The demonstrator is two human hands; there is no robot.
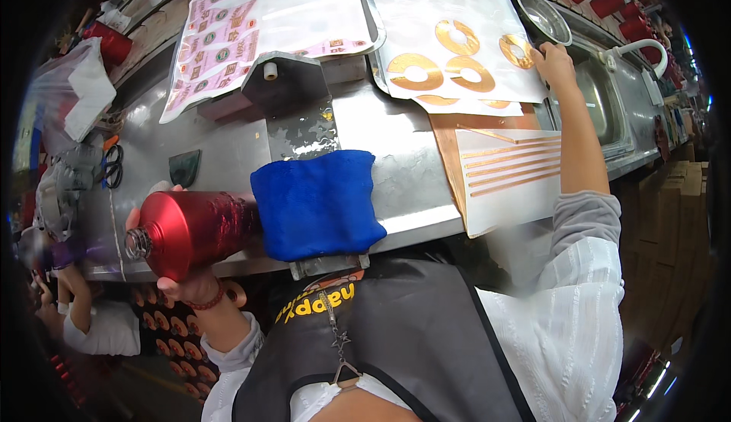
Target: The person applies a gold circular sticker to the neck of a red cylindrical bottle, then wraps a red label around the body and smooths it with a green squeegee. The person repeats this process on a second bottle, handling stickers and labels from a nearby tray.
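L hand (pixel 192 288) is wrapped round a shiny red bottle (pixel 179 228) w/ clear threaded neck, held on its side, neck to the left, other end right by a blue cloth-covered pad (pixel 316 205) at the front edge of the steel worktop (pixel 236 144). R hand (pixel 556 64) is part-closed, fingertips at the right edge of a curved gold foil sticker (pixel 517 51) on a white backing sheet (pixel 491 11); can't tell if pinched. Round steel bowl (pixel 543 17) sits just beyond.

A steel bench (pixel 228 133), sticker sheets (pixel 415 26) and lined-up red containers (pixel 608 0) show a workshop.
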